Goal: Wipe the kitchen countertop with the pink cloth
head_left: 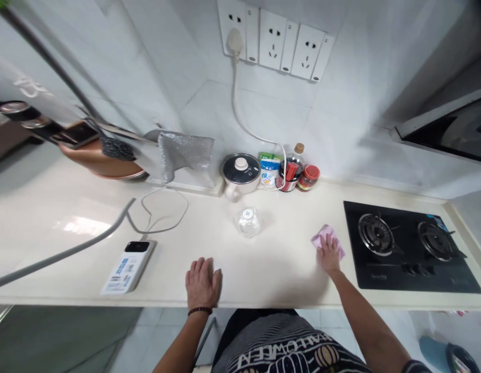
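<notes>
My left hand (202,282) lies flat on the pale countertop (271,259) near its front edge, fingers stretched out and holding nothing. My right hand (329,255) presses down on a small pink cloth (321,235) spread on the counter, just left of the black gas hob (409,254). Its fingers lie extended over the cloth. An upturned clear glass bowl (248,221) sits on the counter between and beyond the two hands.
A white power bank (128,267) with a grey cable lies to the left. At the wall stand a small lidded pot (241,173), a packet, a bottle and a red-lidded jar (308,177). A copper-coloured pan (102,160) and a silver cloth (184,150) sit at back left.
</notes>
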Motion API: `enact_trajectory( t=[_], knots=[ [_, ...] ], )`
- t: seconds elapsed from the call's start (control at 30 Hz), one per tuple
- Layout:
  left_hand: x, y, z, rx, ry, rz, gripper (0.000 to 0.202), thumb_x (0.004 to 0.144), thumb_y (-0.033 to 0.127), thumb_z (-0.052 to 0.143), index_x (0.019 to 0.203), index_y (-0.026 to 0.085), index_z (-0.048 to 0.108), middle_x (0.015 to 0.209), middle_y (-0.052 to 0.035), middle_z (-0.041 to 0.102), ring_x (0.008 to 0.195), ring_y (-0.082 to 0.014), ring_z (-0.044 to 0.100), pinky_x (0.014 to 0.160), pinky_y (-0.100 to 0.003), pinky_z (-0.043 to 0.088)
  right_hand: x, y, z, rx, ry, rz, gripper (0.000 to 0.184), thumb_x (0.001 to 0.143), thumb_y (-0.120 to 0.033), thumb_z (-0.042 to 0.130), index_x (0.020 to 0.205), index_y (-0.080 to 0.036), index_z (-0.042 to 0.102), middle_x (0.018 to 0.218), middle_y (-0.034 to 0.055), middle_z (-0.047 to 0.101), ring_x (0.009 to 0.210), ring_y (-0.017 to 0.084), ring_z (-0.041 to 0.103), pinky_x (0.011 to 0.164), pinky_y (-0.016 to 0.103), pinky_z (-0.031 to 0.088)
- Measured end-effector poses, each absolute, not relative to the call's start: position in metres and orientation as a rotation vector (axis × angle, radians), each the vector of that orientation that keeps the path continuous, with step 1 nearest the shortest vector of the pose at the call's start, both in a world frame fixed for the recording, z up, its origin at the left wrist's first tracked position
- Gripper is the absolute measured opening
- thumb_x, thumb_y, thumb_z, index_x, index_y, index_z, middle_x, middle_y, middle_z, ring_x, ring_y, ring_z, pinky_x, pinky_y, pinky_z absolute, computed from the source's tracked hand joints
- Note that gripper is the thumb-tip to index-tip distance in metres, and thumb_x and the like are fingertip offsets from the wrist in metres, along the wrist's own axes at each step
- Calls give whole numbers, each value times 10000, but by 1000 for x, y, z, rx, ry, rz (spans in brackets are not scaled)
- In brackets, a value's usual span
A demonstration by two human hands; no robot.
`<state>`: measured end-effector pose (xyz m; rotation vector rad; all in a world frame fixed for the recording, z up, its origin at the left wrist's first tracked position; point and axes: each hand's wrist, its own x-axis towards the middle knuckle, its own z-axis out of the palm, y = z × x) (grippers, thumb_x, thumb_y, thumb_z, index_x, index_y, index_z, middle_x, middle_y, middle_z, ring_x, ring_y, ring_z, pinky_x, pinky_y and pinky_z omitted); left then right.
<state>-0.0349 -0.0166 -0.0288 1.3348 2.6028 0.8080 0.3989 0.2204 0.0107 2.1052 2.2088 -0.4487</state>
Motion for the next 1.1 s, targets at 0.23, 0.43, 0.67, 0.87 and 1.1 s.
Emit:
enact_trajectory(
  t=[0.23,0.43,0.67,0.87,1.1],
  knots=[
    [-35,-20,-38,1326,2624,835,530,1003,402,485,1486,201,570,1568,-177,562,1564,-365,391,1291,-597,292,359,300,26,2153,2025,-412,650,1107,-386,242,1733,-220,281,1827,134,172,1659,402,143,1279,698,215],
    [-35,-22,-41,1329,2646,811,510,1008,405,484,1459,196,595,1571,-176,568,1553,-361,414,1297,-594,294,219,335,21,1705,2357,-475,620,1103,-389,361,1720,-358,306,1842,7,149,1683,338,97,1321,608,183],
    [-35,-25,-41,1300,2638,792,518,1007,422,480,1453,186,597,1582,-182,559,1560,-363,402,1298,-593,292,147,313,16,1305,2617,-480,625,1092,-401,365,1714,-387,311,1842,-30,132,1695,321,85,1348,595,137],
    [-34,-22,-33,1220,2605,791,541,980,427,500,1470,215,586,1589,-161,560,1566,-355,399,1309,-581,275,194,293,8,1261,2674,-482,625,1092,-349,338,1716,-360,316,1839,-10,149,1698,311,70,1353,608,109],
    [-33,-20,-23,1184,2565,816,591,952,416,518,1511,227,557,1573,-157,574,1573,-365,379,1310,-594,251,291,272,5,1726,2429,-492,643,1078,-400,268,1717,-345,322,1834,27,181,1696,322,93,1322,664,137]
  ],
)
